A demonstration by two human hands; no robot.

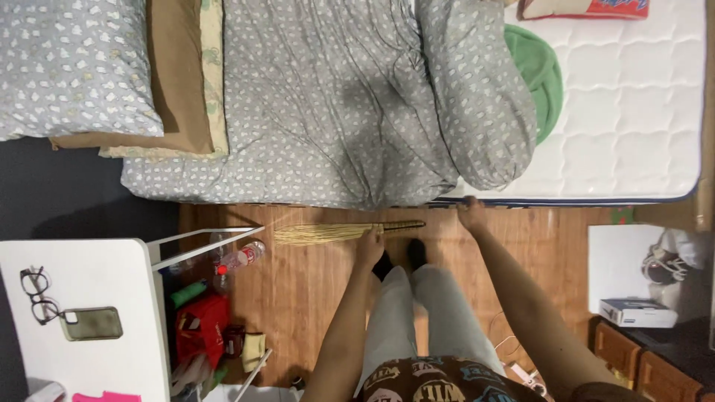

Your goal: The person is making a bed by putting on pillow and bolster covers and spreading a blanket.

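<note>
I stand on a wooden floor beside a bed and look down at my legs and black socks. My left hand (369,244) is closed on the handle of a straw hand broom (328,234) that lies level just above the floor, bristles pointing left. My right hand (471,212) reaches forward and touches the edge of the white mattress (633,104) where the grey patterned duvet (335,104) ends. Whether its fingers grip the mattress edge is unclear.
A grey pillow (71,63) and brown cushion (179,74) lie at the bed's left. A green cloth (540,74) sits on the mattress. A white table (82,313) carries glasses (37,294) and a phone (93,324). Bottles and bags clutter the floor. A white box (637,313) rests on a cabinet.
</note>
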